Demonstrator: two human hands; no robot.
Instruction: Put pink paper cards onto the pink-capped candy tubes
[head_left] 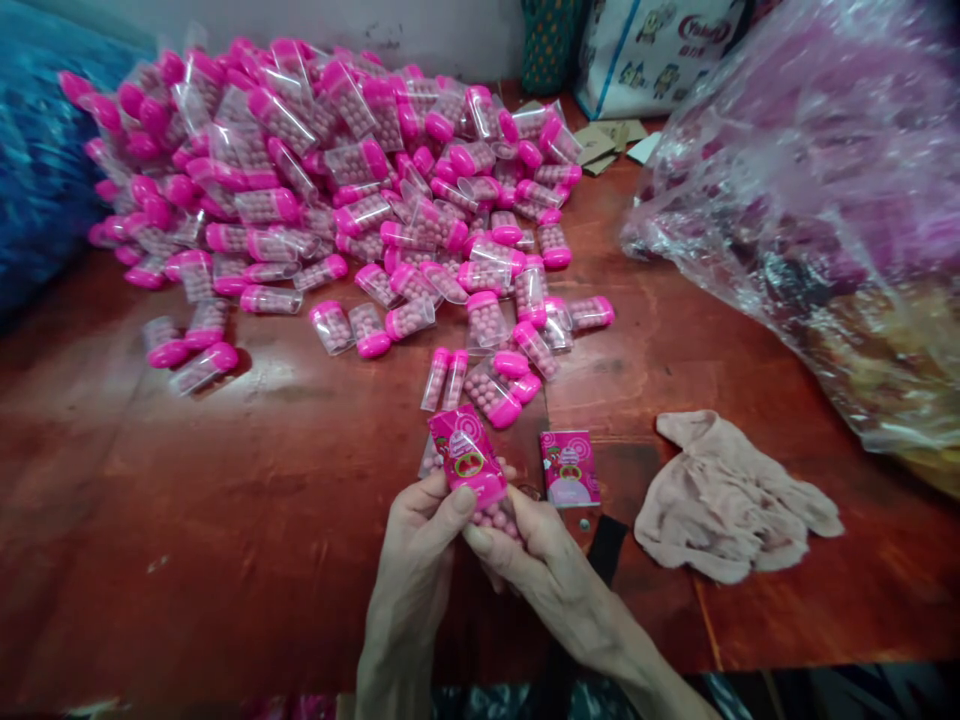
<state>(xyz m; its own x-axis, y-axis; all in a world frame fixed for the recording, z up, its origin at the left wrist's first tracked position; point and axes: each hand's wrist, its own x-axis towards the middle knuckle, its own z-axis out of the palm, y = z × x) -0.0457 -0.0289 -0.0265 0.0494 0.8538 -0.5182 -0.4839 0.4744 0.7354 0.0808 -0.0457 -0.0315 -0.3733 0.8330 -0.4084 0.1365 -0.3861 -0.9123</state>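
Both hands meet near the table's front edge. My left hand (426,530) pinches a pink printed label (469,455) under its thumb. My right hand (532,550) is closed around a clear container of pink balls (496,518), just below the label, with its thumb and fingers against it. The label lies over part of the container, so its full outline is hidden. Right of the hands, a stack of similar pink labels (570,468) lies on the table. Beyond the hands are clear containers with pink caps (487,320), filled with pink balls, several of them loose.
A large heap of capped containers (247,150) covers the back left of the wooden table (300,500). Blue plastic (52,150) is at far left. A beige cloth (731,500), a black strip (607,548) and a big clear plastic bag (817,210) are at right.
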